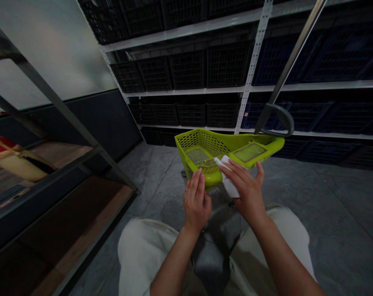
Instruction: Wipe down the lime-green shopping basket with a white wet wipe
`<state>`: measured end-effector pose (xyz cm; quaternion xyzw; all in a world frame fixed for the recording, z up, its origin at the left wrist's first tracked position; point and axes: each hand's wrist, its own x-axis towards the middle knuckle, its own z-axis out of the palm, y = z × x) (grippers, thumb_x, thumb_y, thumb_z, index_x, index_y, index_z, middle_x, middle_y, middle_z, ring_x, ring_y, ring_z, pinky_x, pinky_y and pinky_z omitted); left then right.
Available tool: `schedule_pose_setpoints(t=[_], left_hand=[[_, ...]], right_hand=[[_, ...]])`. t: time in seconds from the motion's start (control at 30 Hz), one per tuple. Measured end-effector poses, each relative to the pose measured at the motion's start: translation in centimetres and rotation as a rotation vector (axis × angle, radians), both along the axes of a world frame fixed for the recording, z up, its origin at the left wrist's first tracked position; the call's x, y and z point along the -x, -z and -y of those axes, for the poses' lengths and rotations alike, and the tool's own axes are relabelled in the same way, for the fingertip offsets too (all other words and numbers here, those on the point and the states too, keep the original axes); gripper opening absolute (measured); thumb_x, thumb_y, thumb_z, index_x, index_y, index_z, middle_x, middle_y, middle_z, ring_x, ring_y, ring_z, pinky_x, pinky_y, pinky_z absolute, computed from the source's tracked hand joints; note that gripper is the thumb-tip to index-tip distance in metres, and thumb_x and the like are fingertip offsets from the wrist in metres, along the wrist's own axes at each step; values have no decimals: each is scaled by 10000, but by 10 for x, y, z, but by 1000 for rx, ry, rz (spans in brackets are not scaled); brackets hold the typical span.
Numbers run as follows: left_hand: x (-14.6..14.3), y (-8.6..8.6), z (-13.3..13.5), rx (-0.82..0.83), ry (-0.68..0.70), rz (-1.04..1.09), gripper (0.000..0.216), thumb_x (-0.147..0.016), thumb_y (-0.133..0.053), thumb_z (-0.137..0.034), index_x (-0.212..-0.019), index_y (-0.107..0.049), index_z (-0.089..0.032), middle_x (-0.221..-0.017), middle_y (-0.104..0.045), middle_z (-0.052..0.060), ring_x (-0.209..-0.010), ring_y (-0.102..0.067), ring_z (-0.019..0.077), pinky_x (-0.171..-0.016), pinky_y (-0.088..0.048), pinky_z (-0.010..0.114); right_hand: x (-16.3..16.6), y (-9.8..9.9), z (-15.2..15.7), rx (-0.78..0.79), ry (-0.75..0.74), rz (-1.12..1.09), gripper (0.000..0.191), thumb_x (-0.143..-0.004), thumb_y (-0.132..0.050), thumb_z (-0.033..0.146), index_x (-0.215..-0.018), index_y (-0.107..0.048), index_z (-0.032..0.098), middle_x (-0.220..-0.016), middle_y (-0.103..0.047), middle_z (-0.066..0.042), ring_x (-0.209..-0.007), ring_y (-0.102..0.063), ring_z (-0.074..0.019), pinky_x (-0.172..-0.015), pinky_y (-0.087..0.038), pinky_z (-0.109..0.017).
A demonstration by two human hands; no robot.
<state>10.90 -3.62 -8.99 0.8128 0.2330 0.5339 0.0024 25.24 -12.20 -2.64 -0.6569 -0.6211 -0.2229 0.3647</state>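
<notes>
A lime-green plastic basket (205, 144) with a grey handle bar (279, 113) stands tipped on the floor in front of my knees. My right hand (246, 187) presses a white cloth (228, 179) against the basket's near rim, fingers laid over the cloth. My left hand (196, 201) is just left of it, fingers straight and together, fingertips touching the basket's near edge and holding nothing.
White metal shelving (251, 72) with several dark crates lines the back wall. A grey rack (66, 119) with wooden shelves stands at left, holding a red and cream object (17, 164). The floor (343, 213) is grey tile. My light trousers show at the bottom.
</notes>
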Motion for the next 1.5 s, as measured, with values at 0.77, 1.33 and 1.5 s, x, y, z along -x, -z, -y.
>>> schedule_pose_setpoints(t=[0.77,1.33,1.5], left_hand=[[3,3,-6,-20,4,-8,669,-904,-434,-56,-1540,-257,-159,-1489,-495,154,-1460,-355,196,-1160,-364,413],[1,2,-5,-24,5,-7,687,-893,-421,-35,-1544,-248,-168,-1493,-493,145,-1455,-364,188,-1169,-350,404],[0,3,-3,1,1,11,660,-913,-429,-69,-1542,-251,-162,-1509,-471,147,-1460,-353,186,-1171,-350,391]], right_hand=[[18,32,6,-100,-104,43,499,-968,-371,180,-1455,-422,280,-1411,-583,-70,-1369,-488,-196,-1228,-75,-504],[12,63,-5,-327,37,14,481,-977,-414,167,-1443,-457,280,-1390,-597,-80,-1363,-492,-197,-1228,-117,-496],[29,62,-6,-311,63,-39,484,-983,-397,160,-1454,-443,267,-1402,-578,-102,-1385,-464,-206,-1220,-147,-505]])
